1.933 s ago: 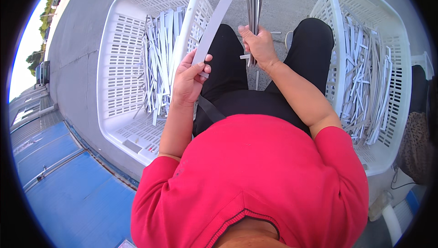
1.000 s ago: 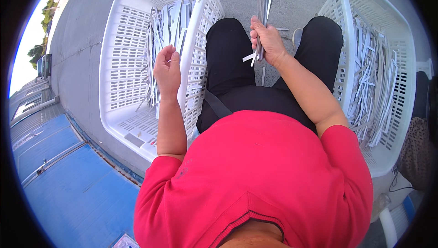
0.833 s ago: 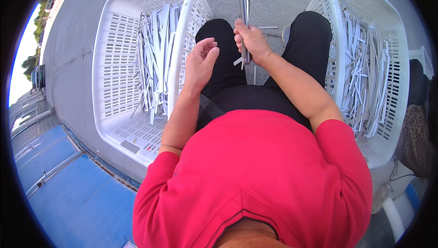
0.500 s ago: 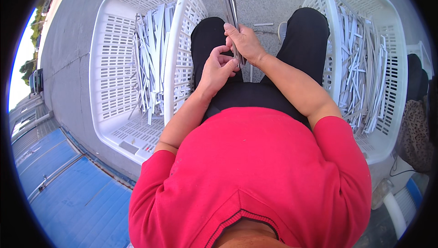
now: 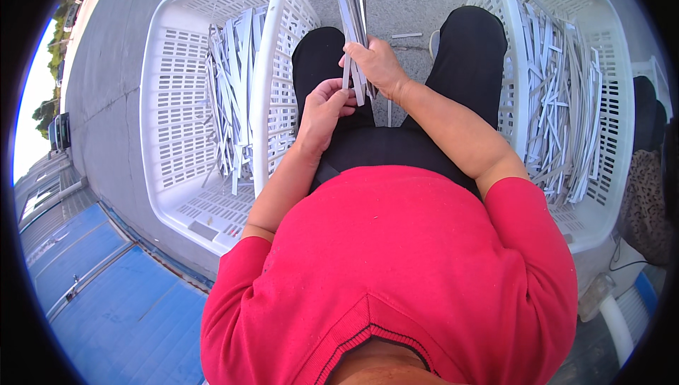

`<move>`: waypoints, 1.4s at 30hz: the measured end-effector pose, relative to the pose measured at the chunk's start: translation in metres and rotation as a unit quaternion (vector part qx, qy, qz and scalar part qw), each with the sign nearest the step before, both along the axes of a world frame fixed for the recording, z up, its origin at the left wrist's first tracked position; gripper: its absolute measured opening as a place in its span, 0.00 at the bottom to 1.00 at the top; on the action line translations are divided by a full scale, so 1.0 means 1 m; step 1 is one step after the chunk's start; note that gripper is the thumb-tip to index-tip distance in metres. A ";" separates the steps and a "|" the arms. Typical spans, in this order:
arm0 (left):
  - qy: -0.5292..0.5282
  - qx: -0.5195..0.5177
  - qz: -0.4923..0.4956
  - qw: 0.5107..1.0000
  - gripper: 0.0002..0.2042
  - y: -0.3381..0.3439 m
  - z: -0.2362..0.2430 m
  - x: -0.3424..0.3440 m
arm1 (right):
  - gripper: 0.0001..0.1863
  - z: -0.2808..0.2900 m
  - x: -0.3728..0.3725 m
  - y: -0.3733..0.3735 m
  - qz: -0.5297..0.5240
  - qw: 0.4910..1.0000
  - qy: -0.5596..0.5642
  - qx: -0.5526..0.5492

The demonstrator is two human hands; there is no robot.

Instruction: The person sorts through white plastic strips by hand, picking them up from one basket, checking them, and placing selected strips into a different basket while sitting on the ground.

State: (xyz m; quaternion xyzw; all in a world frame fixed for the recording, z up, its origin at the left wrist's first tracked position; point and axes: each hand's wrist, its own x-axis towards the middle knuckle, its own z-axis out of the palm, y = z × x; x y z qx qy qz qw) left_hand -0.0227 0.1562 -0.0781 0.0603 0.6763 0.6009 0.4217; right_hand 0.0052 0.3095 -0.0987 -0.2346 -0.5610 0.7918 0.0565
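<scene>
Long, flat, shiny grey strips (image 5: 357, 3) are bundled between the black-trousered knees (image 5: 477, 38), the right hand (image 5: 380, 68) wrapping its grip round them near the lower ends. Left of these, the left hand (image 5: 325, 115) has its grip pinching one narrow pale strip (image 5: 346, 73). White slotted plastic baskets (image 5: 262, 95), each holding loose strips (image 5: 237, 95), flank the knees.

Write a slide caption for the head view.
Between two white baskets, the right hand grips a bundle of strips; the left hand pinches one strip's near end.
</scene>
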 end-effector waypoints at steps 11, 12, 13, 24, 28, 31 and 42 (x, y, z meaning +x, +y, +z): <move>-0.228 0.156 0.030 0.961 0.21 -0.004 -0.006 -0.002 | 0.14 0.000 0.000 -0.002 0.074 0.996 0.041 -0.040; -0.257 0.177 0.028 0.950 0.21 -0.004 -0.005 -0.002 | 0.14 0.000 0.000 -0.002 0.079 0.995 0.042 -0.040; -0.285 0.198 0.026 0.937 0.20 -0.005 -0.005 -0.003 | 0.14 0.000 0.000 -0.002 0.085 0.995 0.043 -0.041; -0.329 0.266 0.032 0.905 0.12 -0.012 -0.017 -0.008 | 0.14 0.008 0.000 -0.002 0.053 0.997 0.040 -0.041; -0.215 0.224 0.088 0.947 0.11 -0.011 -0.007 -0.008 | 0.14 0.007 -0.002 0.001 -0.020 0.999 0.018 -0.017; -0.116 0.227 0.158 0.954 0.10 -0.017 0.006 -0.019 | 0.12 0.003 -0.004 0.006 -0.076 0.996 -0.001 -0.049; 0.376 -0.274 0.222 0.857 0.18 -0.173 -0.019 -0.127 | 0.11 0.005 -0.007 0.009 -0.123 0.987 -0.023 -0.106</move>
